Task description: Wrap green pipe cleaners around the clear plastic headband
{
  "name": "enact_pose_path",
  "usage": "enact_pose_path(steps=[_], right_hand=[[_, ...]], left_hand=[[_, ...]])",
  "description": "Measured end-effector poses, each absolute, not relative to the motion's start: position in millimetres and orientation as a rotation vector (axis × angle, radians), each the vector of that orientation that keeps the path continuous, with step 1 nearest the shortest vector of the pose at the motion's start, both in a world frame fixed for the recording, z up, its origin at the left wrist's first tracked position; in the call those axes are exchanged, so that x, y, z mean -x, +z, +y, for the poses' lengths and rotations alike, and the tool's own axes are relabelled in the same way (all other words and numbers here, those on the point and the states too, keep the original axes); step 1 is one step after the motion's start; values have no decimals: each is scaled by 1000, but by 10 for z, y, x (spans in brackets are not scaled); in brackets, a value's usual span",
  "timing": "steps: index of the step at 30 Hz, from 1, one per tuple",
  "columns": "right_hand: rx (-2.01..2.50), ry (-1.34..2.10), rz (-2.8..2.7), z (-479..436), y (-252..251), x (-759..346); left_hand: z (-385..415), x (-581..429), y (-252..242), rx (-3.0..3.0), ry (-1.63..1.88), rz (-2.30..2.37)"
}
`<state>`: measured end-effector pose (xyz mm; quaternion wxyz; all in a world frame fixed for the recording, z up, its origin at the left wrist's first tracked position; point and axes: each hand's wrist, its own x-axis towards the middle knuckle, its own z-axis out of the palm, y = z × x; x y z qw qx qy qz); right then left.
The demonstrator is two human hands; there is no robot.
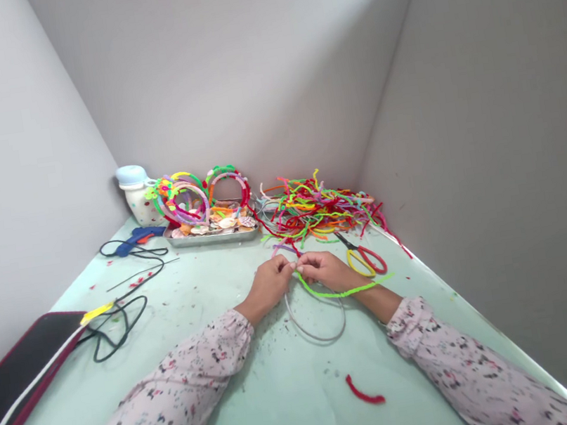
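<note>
My left hand (pixel 271 282) and my right hand (pixel 327 270) meet over the table, fingertips pinched close together. Between them is a thin grey headband (pixel 320 340), its bare loop hanging toward me. Past my fingers its far part shows purple, pink and red fuzzy wrapping. A bright green pipe cleaner (pixel 346 293) runs from my right fingertips out across my right wrist. Which fingers hold the headband and which the pipe cleaner is partly hidden. Just beyond my right wrist lie scissors (pixel 362 257) with one yellow and one red handle. A short red pipe cleaner piece (pixel 364 392) rests nearer to me.
A metal tray (pixel 213 238) holds shells and finished colourful headbands. Right of it lies a heap of pipe cleaners (pixel 314 204). At the left are a white jar (pixel 139 202), a blue glue gun (pixel 138 240), a dark cable (pixel 124 321) and a black, red-edged case (pixel 29 364). Walls close in the table.
</note>
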<state>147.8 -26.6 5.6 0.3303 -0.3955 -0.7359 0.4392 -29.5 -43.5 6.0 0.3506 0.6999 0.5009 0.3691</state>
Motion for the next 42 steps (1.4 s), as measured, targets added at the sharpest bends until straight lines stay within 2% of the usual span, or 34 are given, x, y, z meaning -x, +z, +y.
enact_pose_path(steps=[8,15,32,42], right_hand=[[1012,1087,-1944,-290,55,-1470],[992,1188,-1900,-279,67,-1496],[1003,1184,-1920,-285,76,-1498],[1018,1097,-1957,-292,48,-1488]], left_hand=[[-430,298,37,-1801,968,1284],[-420,289,28,-1794,983,1255],[-413,289,23,-1800,983,1263],[-413,292,28,-1813,974,1286]])
